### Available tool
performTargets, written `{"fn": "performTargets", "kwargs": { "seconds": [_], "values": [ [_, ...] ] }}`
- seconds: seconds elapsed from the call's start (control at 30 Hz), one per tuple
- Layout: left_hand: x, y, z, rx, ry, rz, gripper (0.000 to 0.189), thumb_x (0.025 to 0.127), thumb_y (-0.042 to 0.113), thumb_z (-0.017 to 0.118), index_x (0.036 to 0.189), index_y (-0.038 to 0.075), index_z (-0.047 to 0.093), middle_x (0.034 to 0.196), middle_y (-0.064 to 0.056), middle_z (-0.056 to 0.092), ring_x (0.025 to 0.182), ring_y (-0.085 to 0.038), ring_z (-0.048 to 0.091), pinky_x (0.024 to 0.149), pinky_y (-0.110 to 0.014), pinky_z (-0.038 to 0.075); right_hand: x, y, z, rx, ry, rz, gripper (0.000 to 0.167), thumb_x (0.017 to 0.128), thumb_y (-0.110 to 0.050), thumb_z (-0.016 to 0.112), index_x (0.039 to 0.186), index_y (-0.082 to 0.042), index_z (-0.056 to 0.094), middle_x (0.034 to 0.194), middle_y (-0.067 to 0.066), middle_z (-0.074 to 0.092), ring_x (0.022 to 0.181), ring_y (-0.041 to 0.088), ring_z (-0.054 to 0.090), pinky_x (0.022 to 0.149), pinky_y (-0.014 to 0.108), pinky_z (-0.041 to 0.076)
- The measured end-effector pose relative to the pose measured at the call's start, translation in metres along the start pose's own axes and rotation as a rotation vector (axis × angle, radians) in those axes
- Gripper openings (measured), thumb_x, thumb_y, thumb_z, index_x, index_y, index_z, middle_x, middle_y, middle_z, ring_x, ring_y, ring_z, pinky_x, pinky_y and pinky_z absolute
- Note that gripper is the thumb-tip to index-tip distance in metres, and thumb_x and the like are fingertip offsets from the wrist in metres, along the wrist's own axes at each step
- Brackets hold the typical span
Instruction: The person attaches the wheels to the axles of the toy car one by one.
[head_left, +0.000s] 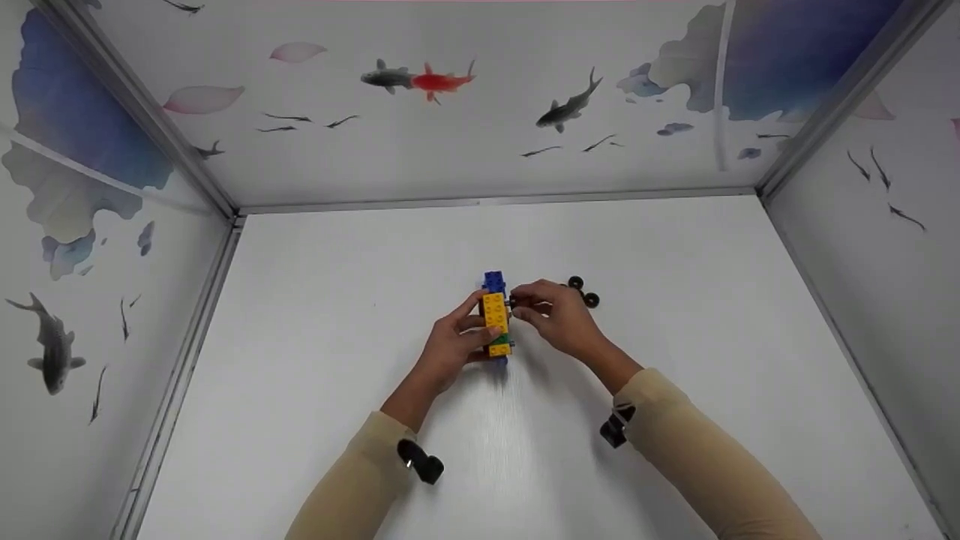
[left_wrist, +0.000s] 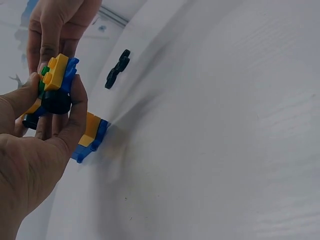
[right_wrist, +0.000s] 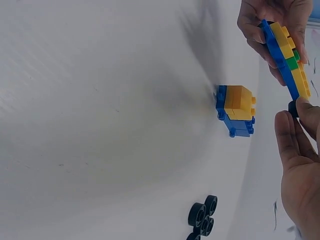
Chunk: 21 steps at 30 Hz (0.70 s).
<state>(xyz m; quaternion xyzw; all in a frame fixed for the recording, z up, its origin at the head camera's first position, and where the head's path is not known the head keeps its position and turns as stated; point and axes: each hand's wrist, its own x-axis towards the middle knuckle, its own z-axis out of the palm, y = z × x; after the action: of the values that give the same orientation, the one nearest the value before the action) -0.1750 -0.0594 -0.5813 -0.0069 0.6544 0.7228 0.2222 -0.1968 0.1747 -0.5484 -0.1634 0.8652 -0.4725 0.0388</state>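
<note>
My left hand (head_left: 448, 346) grips a toy brick car (right_wrist: 286, 56) along its sides. The car has yellow bricks and a green brick on a long blue base. In the left wrist view, a black wheel (left_wrist: 56, 103) is at the car's near end. My right hand (head_left: 561, 319) pinches another black wheel (right_wrist: 293, 108) between thumb and fingers, right at the end of the blue base in the right wrist view. The car is held above the white table. A second brick assembly (right_wrist: 239, 104), yellow on blue, stands on the table beyond it.
Several loose black wheels (right_wrist: 197, 214) lie grouped on the table, just beyond my right hand. The white table (head_left: 337, 300) is enclosed by printed panels at the back and both sides, with a grey metal edge (head_left: 480, 201) along the back.
</note>
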Motion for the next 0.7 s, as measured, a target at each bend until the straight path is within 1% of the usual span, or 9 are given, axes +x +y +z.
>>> {"fn": "performTargets", "kwargs": {
  "seconds": [0.27, 0.57, 0.7],
  "values": [
    [-0.0010, 0.0010, -0.0017, -0.003, -0.008, 0.004, 0.080, 0.105, 0.019, 0.078, 0.173, 0.034, 0.038, 0.151, -0.016, 0.064, 0.126, -0.032, 0.075, 0.102, -0.046, 0.066, 0.0000, -0.0004, 0.0011, 0.000, 0.003, 0.007, 0.030, 0.106, -0.012, 0.075, 0.136, -0.010, 0.077, 0.127, 0.010, 0.077, 0.120, 0.026, 0.077, 0.108, 0.047, 0.063],
    [-0.0026, 0.0027, 0.0002, 0.015, -0.012, 0.002, 0.081, 0.105, 0.019, 0.078, 0.174, 0.034, 0.037, 0.151, -0.015, 0.064, 0.124, -0.031, 0.076, 0.102, -0.045, 0.067, -0.0007, 0.0000, 0.0021, -0.008, 0.007, -0.012, 0.031, 0.106, -0.012, 0.075, 0.136, -0.003, 0.075, 0.126, 0.012, 0.077, 0.120, 0.028, 0.077, 0.107, 0.048, 0.064],
    [-0.0028, 0.0023, 0.0005, 0.012, -0.016, 0.009, 0.081, 0.105, 0.018, 0.078, 0.173, 0.033, 0.037, 0.150, -0.016, 0.064, 0.123, -0.030, 0.076, 0.102, -0.045, 0.067, -0.0011, -0.0008, 0.0023, -0.017, 0.015, -0.015, 0.031, 0.104, -0.011, 0.077, 0.134, -0.004, 0.076, 0.125, 0.012, 0.077, 0.114, 0.026, 0.080, 0.100, 0.042, 0.067]
  ]
}}
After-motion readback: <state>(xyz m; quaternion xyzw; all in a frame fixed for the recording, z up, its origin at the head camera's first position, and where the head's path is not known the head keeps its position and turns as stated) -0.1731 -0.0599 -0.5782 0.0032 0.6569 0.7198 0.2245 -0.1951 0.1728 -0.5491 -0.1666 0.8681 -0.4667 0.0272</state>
